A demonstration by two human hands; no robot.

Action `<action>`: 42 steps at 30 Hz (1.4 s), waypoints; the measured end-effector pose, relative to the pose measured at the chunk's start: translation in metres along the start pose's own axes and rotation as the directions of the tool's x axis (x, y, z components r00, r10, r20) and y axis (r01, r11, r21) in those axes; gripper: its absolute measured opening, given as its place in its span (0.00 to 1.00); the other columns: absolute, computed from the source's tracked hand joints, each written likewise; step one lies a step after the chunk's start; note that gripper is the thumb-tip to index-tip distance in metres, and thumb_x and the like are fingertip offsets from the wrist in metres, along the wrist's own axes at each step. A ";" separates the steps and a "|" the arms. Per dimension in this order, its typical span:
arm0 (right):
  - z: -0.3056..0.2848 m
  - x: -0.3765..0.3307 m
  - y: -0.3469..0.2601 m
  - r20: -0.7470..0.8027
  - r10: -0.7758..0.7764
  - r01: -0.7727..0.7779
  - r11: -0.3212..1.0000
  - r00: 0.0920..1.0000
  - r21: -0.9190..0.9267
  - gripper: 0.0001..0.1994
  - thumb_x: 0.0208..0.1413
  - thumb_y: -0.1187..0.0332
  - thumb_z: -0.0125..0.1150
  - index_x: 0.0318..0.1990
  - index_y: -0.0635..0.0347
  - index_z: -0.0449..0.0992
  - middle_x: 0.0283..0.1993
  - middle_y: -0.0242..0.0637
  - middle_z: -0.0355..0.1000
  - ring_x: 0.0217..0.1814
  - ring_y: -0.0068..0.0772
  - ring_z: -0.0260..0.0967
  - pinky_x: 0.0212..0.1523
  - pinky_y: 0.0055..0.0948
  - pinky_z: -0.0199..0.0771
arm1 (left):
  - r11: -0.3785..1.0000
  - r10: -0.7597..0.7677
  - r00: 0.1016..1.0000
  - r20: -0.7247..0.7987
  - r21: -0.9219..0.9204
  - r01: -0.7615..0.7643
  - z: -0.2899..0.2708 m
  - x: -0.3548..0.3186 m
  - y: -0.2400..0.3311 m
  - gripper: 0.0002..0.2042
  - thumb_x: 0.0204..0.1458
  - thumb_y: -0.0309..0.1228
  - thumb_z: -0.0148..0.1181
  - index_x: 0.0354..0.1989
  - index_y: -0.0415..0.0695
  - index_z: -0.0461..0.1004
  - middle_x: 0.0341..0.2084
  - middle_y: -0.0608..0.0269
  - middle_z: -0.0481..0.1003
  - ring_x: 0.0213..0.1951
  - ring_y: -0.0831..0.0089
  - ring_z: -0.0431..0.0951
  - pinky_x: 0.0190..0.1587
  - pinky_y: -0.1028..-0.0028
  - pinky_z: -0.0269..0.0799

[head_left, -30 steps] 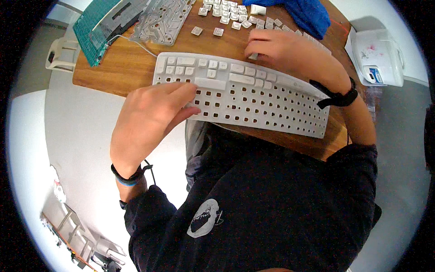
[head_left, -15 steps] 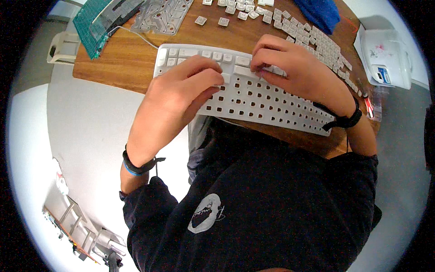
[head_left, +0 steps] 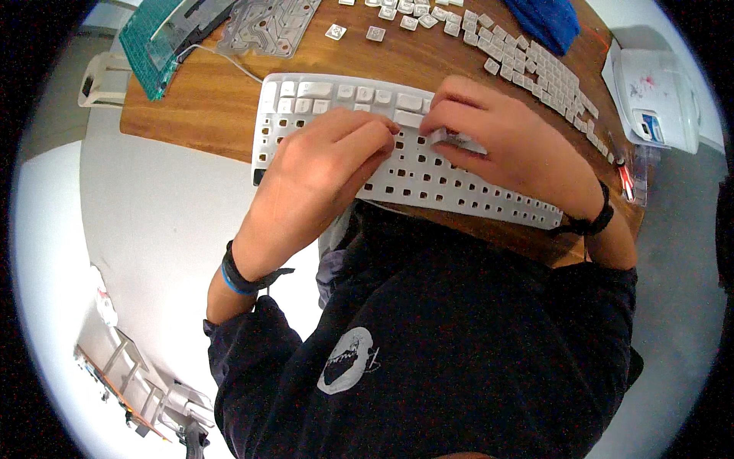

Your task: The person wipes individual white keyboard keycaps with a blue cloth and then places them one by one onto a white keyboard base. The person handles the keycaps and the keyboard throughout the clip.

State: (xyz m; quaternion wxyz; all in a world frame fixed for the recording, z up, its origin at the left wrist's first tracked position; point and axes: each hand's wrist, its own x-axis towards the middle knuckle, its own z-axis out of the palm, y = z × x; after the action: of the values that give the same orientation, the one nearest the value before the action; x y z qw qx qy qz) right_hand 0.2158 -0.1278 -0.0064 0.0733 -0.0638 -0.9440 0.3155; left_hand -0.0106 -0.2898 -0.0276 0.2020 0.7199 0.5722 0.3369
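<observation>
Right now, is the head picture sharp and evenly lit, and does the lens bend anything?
Head view: soft, even light, no hard shadows or glare; both the left hand and right hand look fairly sharp on the white keyboard frame; fisheye bends the wooden table edge and keyboard into curves; a black ring surrounds the picture.

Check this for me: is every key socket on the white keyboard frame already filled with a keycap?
No, the white keyboard frame shows many bare square holes across its lower rows, and loose keycaps lie on the wooden table.
</observation>
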 end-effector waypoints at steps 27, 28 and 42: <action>-0.003 -0.001 -0.013 0.100 0.007 0.001 0.997 0.995 -0.076 0.11 0.61 0.75 0.60 0.51 0.63 0.75 0.50 0.43 0.72 0.55 0.49 0.78 0.53 0.43 0.84 | 0.999 -0.012 1.000 0.015 0.050 0.011 -0.008 0.004 0.003 0.09 0.53 0.23 0.75 0.39 0.41 0.81 0.44 0.58 0.86 0.44 0.54 0.87 0.46 0.59 0.84; -0.002 -0.001 -0.013 0.081 -0.001 0.008 0.997 0.997 -0.078 0.11 0.61 0.75 0.61 0.51 0.63 0.76 0.51 0.42 0.73 0.54 0.48 0.79 0.52 0.41 0.84 | 0.999 -0.009 1.000 0.017 0.050 0.008 -0.008 0.005 0.003 0.09 0.53 0.24 0.75 0.39 0.41 0.81 0.44 0.58 0.86 0.44 0.54 0.87 0.45 0.59 0.84; 0.004 -0.005 -0.007 0.065 -0.084 0.094 0.982 0.994 -0.165 0.09 0.61 0.73 0.60 0.48 0.61 0.75 0.47 0.40 0.70 0.52 0.45 0.79 0.49 0.41 0.86 | 0.998 -0.026 0.999 0.029 0.060 0.024 -0.006 0.007 0.002 0.09 0.53 0.24 0.76 0.39 0.41 0.81 0.44 0.58 0.86 0.44 0.55 0.87 0.45 0.60 0.84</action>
State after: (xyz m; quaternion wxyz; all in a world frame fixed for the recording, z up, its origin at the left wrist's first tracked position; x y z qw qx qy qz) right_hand 0.2196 -0.1366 -0.0052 0.0545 -0.0183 -0.9708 0.2328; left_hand -0.0125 -0.2842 -0.0204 0.1929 0.7233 0.5880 0.3064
